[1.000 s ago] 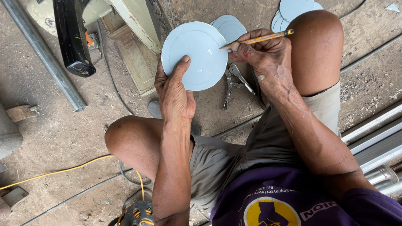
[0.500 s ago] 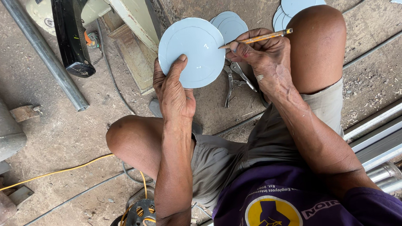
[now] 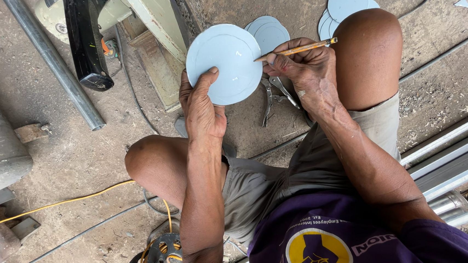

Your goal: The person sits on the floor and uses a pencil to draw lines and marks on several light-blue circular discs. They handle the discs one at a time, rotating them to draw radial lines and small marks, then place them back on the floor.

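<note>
A pale grey disc (image 3: 225, 62) is clamped at its lower edge by the left hand (image 3: 202, 109), held above the knees. A pencil (image 3: 296, 49) is pinched in the right hand (image 3: 304, 69); its long axis lies across, its tip touching the disc's right rim.

My left hand (image 3: 203, 103) reached far, thumb raised and fingers curled; my right hand (image 3: 301, 66) pinched shut, wrist bent.

A pale blue-grey round disc (image 3: 224, 63) was held flat-face up; a yellow pencil (image 3: 297, 49) lay nearly level, tip touching its three-o'clock rim
</note>
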